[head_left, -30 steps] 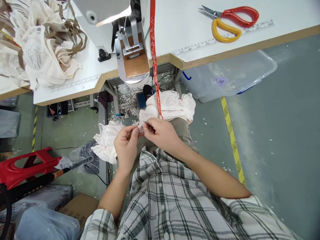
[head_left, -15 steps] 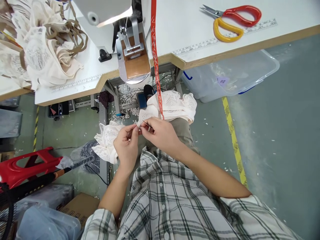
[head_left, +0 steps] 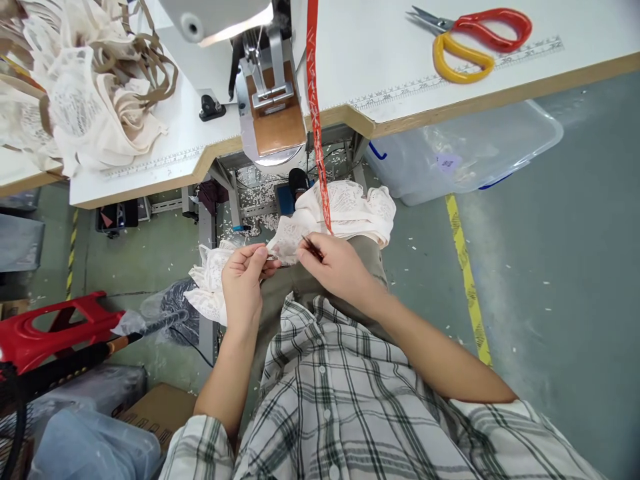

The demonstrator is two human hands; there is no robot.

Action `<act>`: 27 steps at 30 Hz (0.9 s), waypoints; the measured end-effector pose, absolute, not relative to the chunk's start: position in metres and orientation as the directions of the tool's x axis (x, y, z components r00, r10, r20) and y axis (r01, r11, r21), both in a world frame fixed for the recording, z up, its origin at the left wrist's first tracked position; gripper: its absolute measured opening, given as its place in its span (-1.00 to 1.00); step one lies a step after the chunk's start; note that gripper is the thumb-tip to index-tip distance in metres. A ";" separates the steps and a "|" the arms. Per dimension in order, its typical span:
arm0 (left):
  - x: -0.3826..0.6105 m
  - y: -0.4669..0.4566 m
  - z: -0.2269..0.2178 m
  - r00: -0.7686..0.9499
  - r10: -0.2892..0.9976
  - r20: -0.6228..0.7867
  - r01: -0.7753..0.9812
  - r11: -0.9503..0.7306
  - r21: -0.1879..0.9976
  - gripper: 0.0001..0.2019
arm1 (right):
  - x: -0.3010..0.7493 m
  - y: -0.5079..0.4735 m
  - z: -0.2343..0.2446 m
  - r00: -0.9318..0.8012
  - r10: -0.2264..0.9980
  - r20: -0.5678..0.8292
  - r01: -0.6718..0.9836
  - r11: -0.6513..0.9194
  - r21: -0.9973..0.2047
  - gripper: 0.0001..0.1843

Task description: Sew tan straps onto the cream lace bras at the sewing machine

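Pinching lace cloth (head_left: 285,241) in front of sewing machine (head_left: 253,57) with left hand (head_left: 241,287), seemingly to steady it, gripping small dark tool (head_left: 313,248) in right hand (head_left: 336,265)

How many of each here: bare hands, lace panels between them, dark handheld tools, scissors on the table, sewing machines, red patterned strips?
Bare hands: 2 (left hand, right hand)
Lace panel: 1
Dark slender tool: 1
Scissors: 1
Sewing machine: 1
Red patterned strip: 1
Total: 7
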State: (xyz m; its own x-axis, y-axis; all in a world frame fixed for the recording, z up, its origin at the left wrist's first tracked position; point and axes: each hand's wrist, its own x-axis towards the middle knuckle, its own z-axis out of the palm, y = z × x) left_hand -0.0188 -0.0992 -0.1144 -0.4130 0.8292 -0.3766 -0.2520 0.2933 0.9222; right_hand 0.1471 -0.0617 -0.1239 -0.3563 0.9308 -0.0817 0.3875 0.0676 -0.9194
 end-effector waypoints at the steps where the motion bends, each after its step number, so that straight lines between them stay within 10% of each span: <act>1: -0.017 -0.100 -0.114 -0.408 0.833 -0.375 -0.252 0.292 0.922 -0.75 | 0.144 -0.063 -0.124 -0.378 0.924 -0.065 0.398 0.099 -0.912 -0.74; 9: -0.007 -0.105 -0.109 -0.498 0.838 -0.223 -0.017 0.248 0.969 -0.79 | 0.126 -0.069 -0.120 -0.363 0.931 -0.032 0.359 0.109 -0.927 -0.92; 27: -0.009 -0.104 -0.105 -0.459 0.844 -0.277 -0.114 0.253 0.961 -0.81 | 0.130 -0.081 -0.113 -0.529 0.828 -0.183 0.238 -0.063 -0.969 -0.86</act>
